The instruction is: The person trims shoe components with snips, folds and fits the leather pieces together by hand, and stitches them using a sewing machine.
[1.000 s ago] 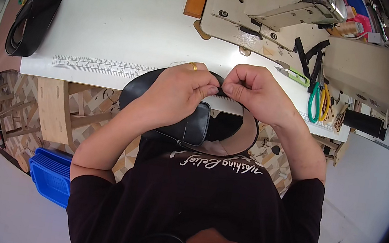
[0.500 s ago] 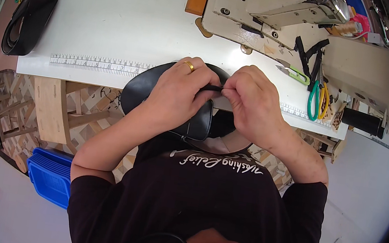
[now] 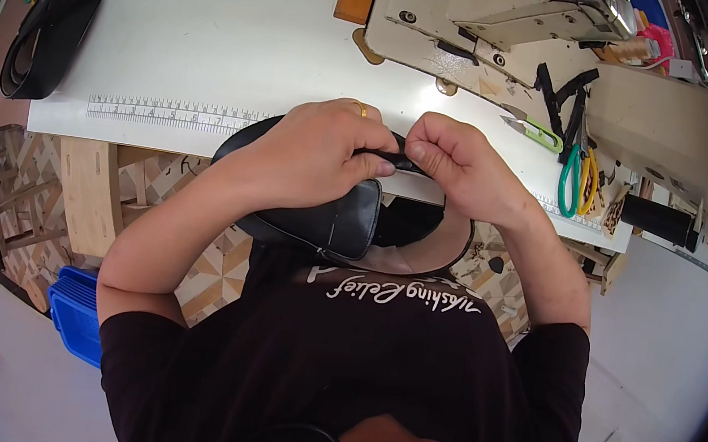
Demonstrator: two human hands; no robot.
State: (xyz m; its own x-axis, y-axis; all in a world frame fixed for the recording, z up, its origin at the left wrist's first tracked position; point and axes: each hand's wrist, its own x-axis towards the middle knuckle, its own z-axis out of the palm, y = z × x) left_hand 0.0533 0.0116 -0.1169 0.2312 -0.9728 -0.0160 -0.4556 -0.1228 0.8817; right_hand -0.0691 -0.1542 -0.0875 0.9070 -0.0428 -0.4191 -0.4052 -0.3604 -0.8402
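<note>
A curved black leather piece (image 3: 355, 221) with a pale beige lining (image 3: 421, 256) is held at the table's front edge, close against my body. My left hand (image 3: 314, 154), with a gold ring, pinches its upper edge between thumb and fingers. Close beside it, my right hand (image 3: 467, 172) is closed on the same edge, thumb pressed over curled fingers. Between the hands runs a narrow dark fold of the leather. The fingertips beneath the edge are hidden.
A sewing machine (image 3: 527, 19) stands at the back right. Green-handled thread snips (image 3: 540, 133), teal-handled scissors (image 3: 569, 183) and black strips (image 3: 561, 101) lie before it. A ruler scale (image 3: 170, 114) runs along the front edge. Another black leather band (image 3: 60, 26) lies far left.
The leather piece has opened out lower down, showing more lining. My left hand has shifted slightly left and turned, its thumb now on top; my right hand has curled tighter.
</note>
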